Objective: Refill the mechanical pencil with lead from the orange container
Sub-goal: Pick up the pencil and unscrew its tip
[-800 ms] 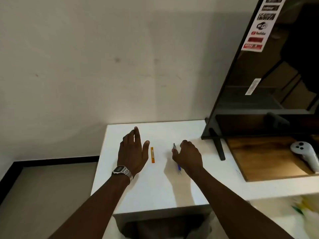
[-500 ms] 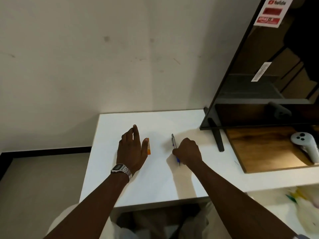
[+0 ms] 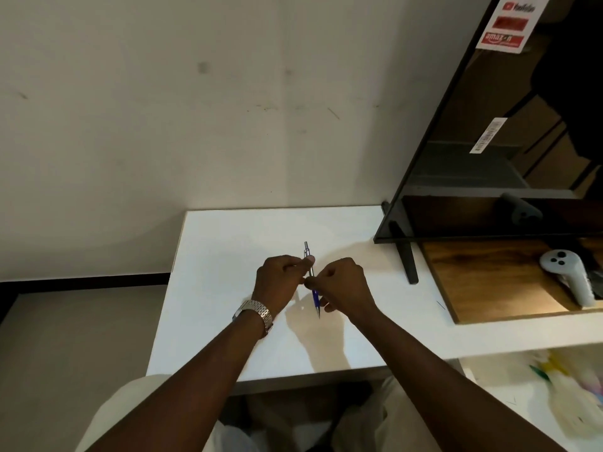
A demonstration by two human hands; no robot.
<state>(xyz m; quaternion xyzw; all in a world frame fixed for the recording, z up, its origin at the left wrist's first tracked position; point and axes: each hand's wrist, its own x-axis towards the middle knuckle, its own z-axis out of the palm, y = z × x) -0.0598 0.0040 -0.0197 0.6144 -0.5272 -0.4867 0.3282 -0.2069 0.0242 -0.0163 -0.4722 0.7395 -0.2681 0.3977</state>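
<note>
Wall: a pale, lightly scuffed surface is filling the upper left of the view, meeting the floor at a dark skirting line.
Screen: a large black panel is leaning in from the right, carrying stickers at its top edge and standing on a thin dark foot.
Desk: a white top is sitting against the wall, running under the screen at its right side.
Wooden board: it is lying on the desk below the screen, with a white handheld controller resting on it.
Left hand: it is hovering above the middle of the desk, wearing a metal watch at the wrist; its grip is closed, thumb and fingertips pinching the upper metal part of the pencil.
Right hand: it is sitting just beside the left one, nearly touching it; its grip is curled tight around the middle of the pencil.
Mechanical pencil: it is being held by both hands above the desk, standing nearly upright in the view, its silver end pointing away from the person and its blue end pointing towards them.
Orange container: it is not showing anywhere; whether the left hand is hiding it cannot be told.
</note>
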